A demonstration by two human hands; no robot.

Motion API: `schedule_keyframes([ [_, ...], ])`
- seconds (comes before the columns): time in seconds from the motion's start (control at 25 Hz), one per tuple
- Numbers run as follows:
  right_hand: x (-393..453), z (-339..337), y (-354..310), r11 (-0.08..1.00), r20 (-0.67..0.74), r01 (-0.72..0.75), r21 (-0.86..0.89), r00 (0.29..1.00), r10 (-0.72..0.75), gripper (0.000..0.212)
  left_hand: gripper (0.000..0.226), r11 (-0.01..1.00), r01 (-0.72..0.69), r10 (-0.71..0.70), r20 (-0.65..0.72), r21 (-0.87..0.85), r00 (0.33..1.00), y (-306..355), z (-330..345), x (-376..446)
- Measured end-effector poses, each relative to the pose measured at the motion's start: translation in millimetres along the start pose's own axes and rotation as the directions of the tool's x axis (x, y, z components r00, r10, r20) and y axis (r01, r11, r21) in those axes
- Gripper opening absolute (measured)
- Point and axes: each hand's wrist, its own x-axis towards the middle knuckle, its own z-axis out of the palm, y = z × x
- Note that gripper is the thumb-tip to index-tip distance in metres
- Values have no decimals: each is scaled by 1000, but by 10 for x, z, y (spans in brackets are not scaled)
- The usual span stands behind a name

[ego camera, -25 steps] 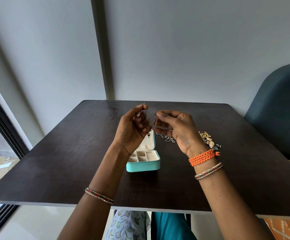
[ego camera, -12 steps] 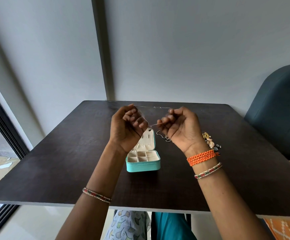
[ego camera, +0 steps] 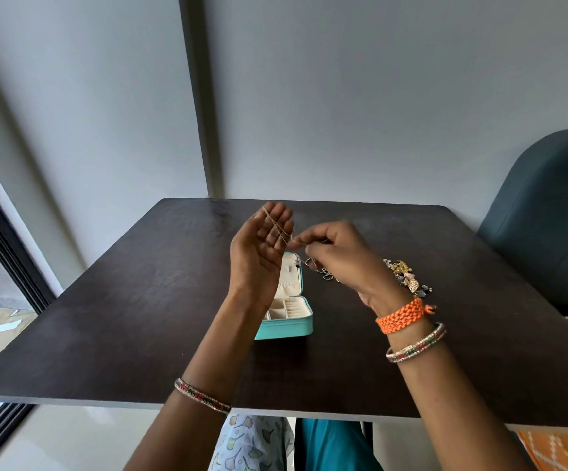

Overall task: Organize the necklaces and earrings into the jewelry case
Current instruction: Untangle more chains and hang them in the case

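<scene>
My left hand [ego camera: 262,253] is raised above the table, palm toward me and fingers straight. A thin gold chain necklace [ego camera: 275,227] lies wound across those fingers. To its right, my right hand [ego camera: 340,256] pinches the free end of that chain between thumb and fingertips. Beneath the hands, the small turquoise jewelry case [ego camera: 292,329] stands open, cream compartments showing, its lid upright behind my left wrist. A silver chain [ego camera: 325,275] lies on the table under my right hand. A pile of gold and dark earrings [ego camera: 408,277] sits beyond my right wrist.
The dark wooden table [ego camera: 139,317] butts against a grey wall. A dark blue chair [ego camera: 547,215] stands at the right. A window frame [ego camera: 0,232] runs along the left. My knees show below the near table edge.
My left hand has opened from a curled fist to straight fingers, with the chain now wound across them. My right hand moved left to pinch the chain beside the left fingers.
</scene>
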Motion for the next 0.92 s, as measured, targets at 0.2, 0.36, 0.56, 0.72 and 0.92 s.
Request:
schedule_keyframes([
  [0.2,23,-104,-201,858,23,133,-496,990,-140,23,28,880,-157,107,135,448,985,-58,53,-56],
  [0.36,48,-202,-211,903,-8,122,-413,991,-137,13,31,773,-181,60,215,607,975,-54,28,-64],
  [0.56,120,-237,-135,933,-64,181,-312,975,-211,11,20,825,-98,-63,265,556,962,-110,83,-140],
  [0.72,131,-225,52,976,-166,136,-172,972,-165,20,25,825,-96,-53,246,557,968,-78,97,-109],
  [0.92,151,-171,195,984,-136,-47,174,988,72,21,25,790,-43,-151,263,612,953,97,188,-49],
])
